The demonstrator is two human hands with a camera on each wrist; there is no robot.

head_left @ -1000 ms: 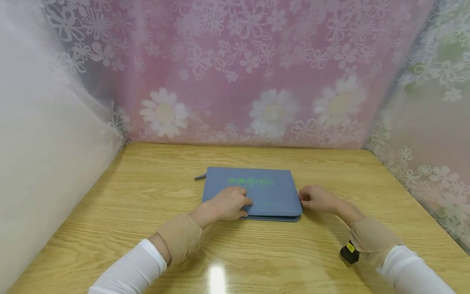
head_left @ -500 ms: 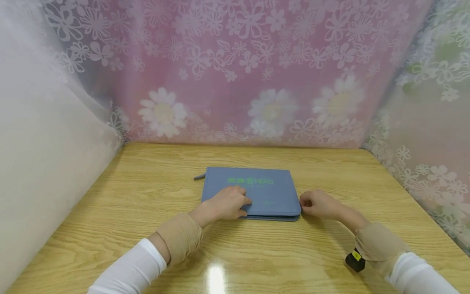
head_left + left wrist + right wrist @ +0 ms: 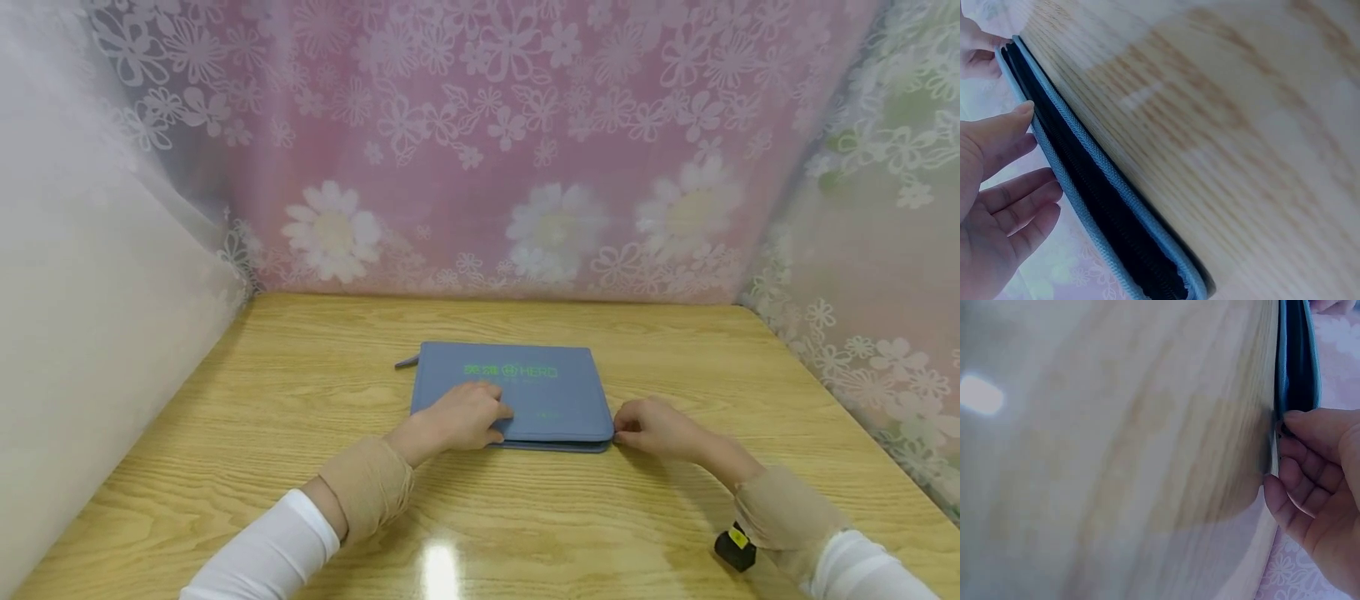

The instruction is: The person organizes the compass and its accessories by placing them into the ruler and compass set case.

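A blue zippered case point(image 3: 555, 396) with green lettering lies flat on the table. Along its near side the edge gapes, and the dark zipper point(image 3: 1091, 187) shows between the two covers in the left wrist view. My left hand point(image 3: 468, 415) rests on the front part of the top cover, thumb at the near edge, fingers lightly bent. At the near right corner, my right hand point(image 3: 663, 429) pinches a small dark zipper pull point(image 3: 1285, 430) between thumb and forefinger; the fingers largely hide it. A strap-like tab point(image 3: 407, 361) sticks out from the case's far left corner.
The wood-grain table point(image 3: 315, 350) extends on all sides of the case. A pink floral curtain point(image 3: 450, 167) hangs behind it, with pale sheets at both sides. A black wrist camera point(image 3: 735, 547) hangs under the right wrist.
My right hand has slid along the case's right side toward me, reaching the near right corner. The left hand and the case have stayed in place.
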